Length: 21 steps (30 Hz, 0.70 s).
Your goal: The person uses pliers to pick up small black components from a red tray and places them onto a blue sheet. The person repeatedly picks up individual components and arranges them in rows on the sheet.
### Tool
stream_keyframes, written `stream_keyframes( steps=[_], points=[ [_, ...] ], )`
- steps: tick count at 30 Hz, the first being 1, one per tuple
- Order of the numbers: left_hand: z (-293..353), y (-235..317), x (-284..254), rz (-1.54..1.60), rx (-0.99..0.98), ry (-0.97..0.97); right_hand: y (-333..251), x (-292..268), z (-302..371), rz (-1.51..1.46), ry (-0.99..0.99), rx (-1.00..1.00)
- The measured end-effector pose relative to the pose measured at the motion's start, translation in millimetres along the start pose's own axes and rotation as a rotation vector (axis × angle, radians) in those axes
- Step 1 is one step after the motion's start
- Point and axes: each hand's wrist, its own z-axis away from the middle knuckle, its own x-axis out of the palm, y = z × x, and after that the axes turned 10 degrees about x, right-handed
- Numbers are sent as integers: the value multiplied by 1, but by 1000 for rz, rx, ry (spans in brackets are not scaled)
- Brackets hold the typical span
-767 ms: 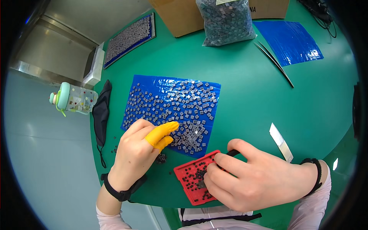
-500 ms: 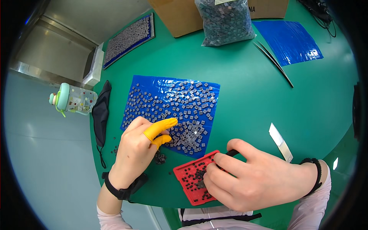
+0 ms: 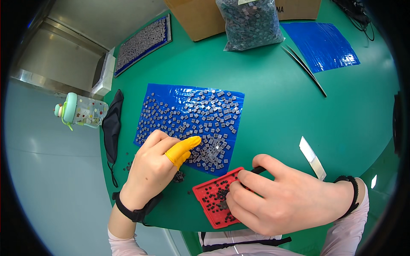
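Here's the blue sheet, its longer side running left to right and dipping slightly rightward, scattered with grey squares. Over its near left part, the left hand points a yellow-covered index finger right and slightly upward, the gap to the thumb narrow; any piece pinched there, I can't tell. Just off the sheet's near right corner sits the red tray, far edge climbing rightward, black bits inside. The right hand curls over its right part, fingertips hidden, grip unclear.
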Motion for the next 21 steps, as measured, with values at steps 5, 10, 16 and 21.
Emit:
stream_keyframes(
  steps=[5,10,16,21],
  points=[
    [1,-1,-1,-34,48,-22,0,0,0,7,5,1],
    [3,-2,-1,-70,65,-41,0,0,1,8,7,-2],
    [2,-1,-3,-50,59,-51,-1,-2,4,4,-78,-2],
    [0,0,-5,-8,24,-44,-1,-3,5,4,-99,1]
  ],
)
